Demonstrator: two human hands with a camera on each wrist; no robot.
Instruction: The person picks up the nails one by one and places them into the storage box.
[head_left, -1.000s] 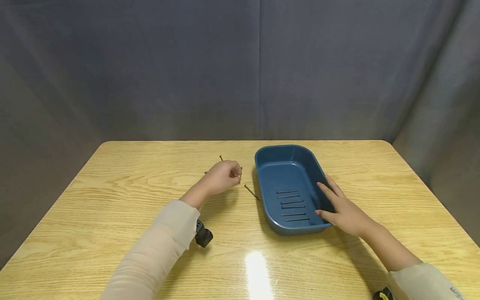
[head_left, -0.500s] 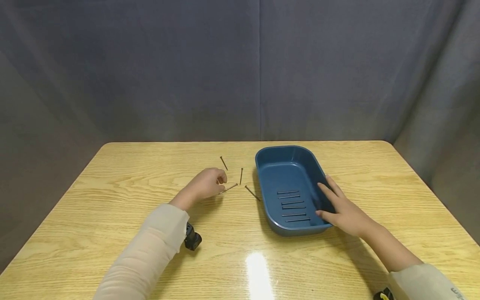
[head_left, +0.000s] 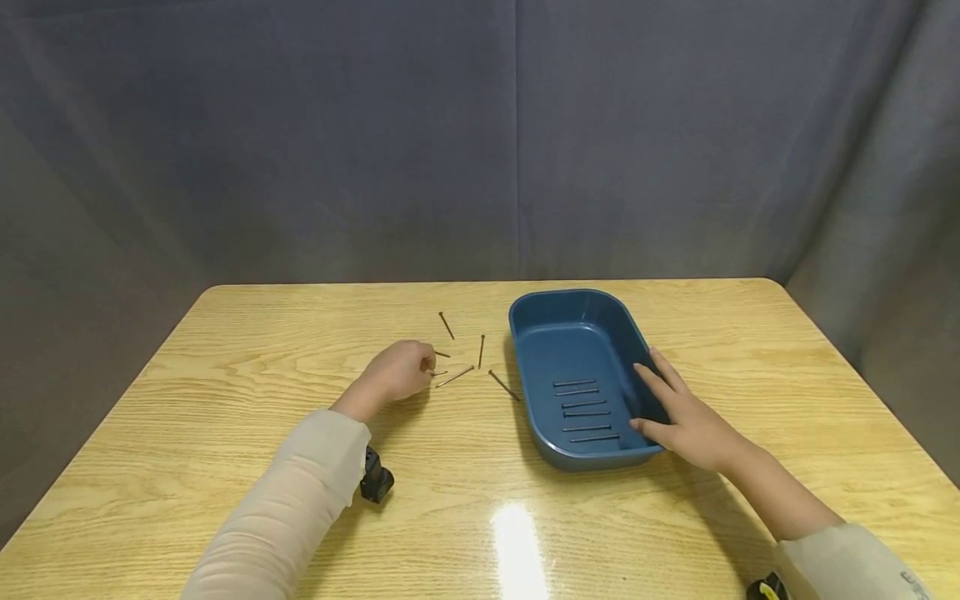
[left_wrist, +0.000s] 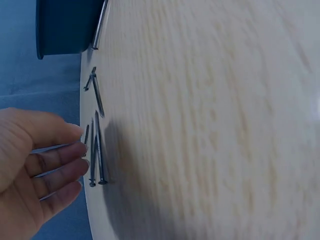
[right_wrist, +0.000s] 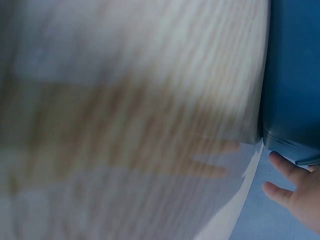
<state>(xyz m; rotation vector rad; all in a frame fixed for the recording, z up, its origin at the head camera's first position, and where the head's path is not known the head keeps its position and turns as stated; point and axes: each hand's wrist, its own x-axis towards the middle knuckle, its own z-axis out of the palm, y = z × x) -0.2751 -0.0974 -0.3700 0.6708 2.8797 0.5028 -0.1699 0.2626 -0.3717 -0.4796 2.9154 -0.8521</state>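
My left hand (head_left: pixel 397 371) is low over the table beside several loose nails. Its slightly bent fingers lie next to a nail (left_wrist: pixel 100 150) in the left wrist view, with no nail visibly pinched. In the head view, one slanting nail (head_left: pixel 455 377) lies just right of the fingertips, and another nail (head_left: pixel 503 385) is close to the blue plastic basin (head_left: pixel 566 346). My right hand (head_left: pixel 693 425) rests on the basin's right rim, fingers spread and fairly straight, some inside and some against the outer wall. Inside the basin, several nails (head_left: pixel 587 404) lie in a row.
The wooden table (head_left: pixel 262 350) reaches back to a grey curtain (head_left: pixel 360 142). A small black wrist camera (head_left: pixel 377 477) sits under the left sleeve (head_left: pixel 300 492). Another nail (head_left: pixel 446 325) lies toward the back.
My left hand has moved left from near the basin, bringing nails it covered into view. My right hand, the basin and the row of nails inside have stayed in place.
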